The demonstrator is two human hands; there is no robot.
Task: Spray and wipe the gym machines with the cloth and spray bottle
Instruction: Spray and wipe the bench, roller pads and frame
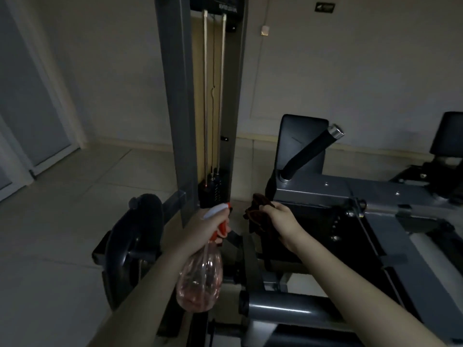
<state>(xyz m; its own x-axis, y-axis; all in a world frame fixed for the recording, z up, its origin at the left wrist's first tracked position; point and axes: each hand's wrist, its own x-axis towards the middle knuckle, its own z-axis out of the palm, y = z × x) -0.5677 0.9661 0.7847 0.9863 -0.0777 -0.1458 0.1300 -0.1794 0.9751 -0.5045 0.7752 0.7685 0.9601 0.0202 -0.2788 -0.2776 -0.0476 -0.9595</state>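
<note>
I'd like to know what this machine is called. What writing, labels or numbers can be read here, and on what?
"SEATED LEG CURL", blurred, best guess: black plate atop the weight tower.
Dark plaque on the wall: too small to read.
Weight stack: any numbers too dark to read.
Spray bottle and cloth: no writing shows.
</note>
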